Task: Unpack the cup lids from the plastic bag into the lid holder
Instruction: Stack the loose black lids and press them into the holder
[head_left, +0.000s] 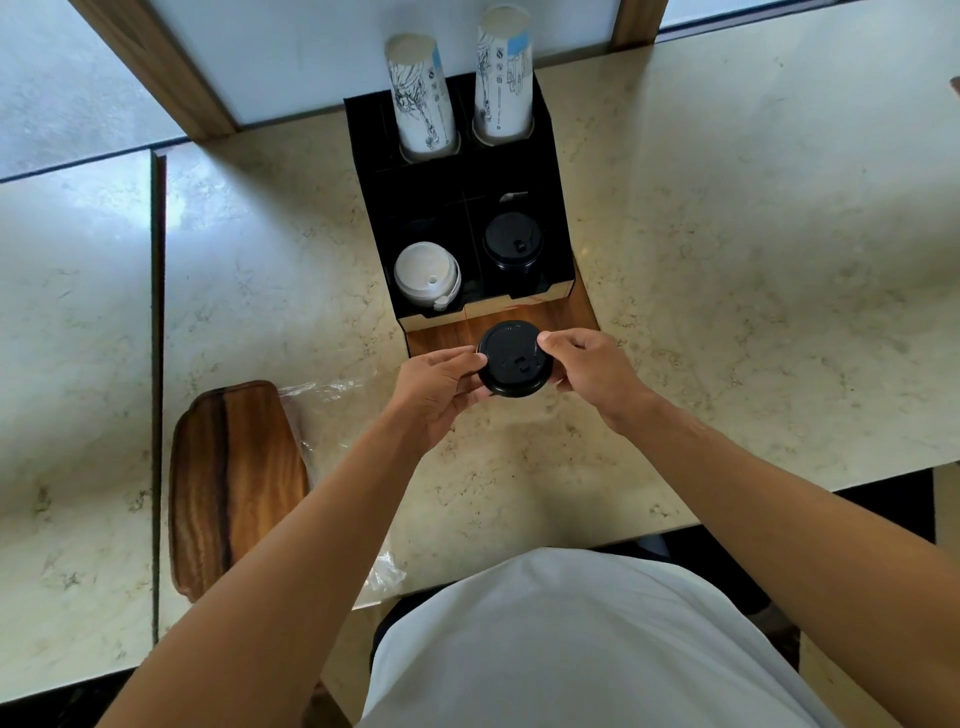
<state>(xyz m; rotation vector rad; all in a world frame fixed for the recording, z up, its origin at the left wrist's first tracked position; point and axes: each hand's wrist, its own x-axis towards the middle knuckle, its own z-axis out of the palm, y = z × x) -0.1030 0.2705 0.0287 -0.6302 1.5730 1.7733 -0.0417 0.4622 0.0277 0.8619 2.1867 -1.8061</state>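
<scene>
A stack of black cup lids (514, 359) is held just in front of the lid holder (558, 218), a black box with a wooden front. My left hand (436, 387) grips the stack's left edge and my right hand (592, 371) grips its right edge. Inside the holder, white lids (427, 275) fill the front left compartment and black lids (513, 244) stand in the front right one. The clear plastic bag (332, 392) lies flat on the counter to the left, partly under a wooden board and my left forearm.
Two stacks of paper cups (422, 98) (503, 78) stand upside down in the holder's rear slots. A wooden board (236, 483) lies on the marble counter (727, 260) at the left. The counter's front edge is near my body.
</scene>
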